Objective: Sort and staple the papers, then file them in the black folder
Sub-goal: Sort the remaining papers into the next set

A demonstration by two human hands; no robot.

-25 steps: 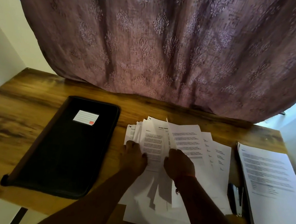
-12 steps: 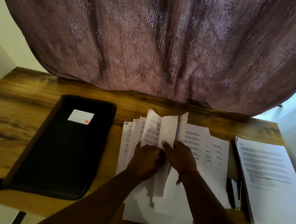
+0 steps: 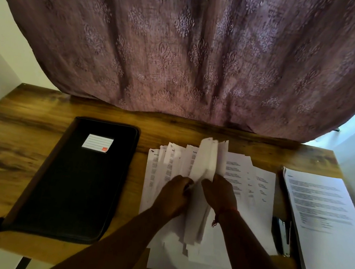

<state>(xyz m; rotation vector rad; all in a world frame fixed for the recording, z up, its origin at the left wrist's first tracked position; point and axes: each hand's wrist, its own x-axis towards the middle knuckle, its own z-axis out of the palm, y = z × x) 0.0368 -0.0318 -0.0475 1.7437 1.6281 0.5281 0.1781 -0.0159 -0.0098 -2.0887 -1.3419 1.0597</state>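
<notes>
A: From the head view, where do things stand?

B: The papers [image 3: 208, 183] lie fanned on the surface [image 3: 33, 160], between the folder [image 3: 70, 183] and a separate stack [image 3: 327, 222]. The left hand [image 3: 174, 196] and right hand [image 3: 220, 193] each pinch lifted sheets [image 3: 206, 158], fingers [image 3: 207, 182] curled on them.

A: How should the sorting go?

B: I'd judge: peel one sheet at a time, read its heading, keep the piles apart. The stapler [image 3: 282, 236] waits by the stack; the folder is shut.

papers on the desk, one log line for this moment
phase: sorting | left hand, right hand: lifting sheets from loose papers | stapler: untouched | black folder: closed
</notes>
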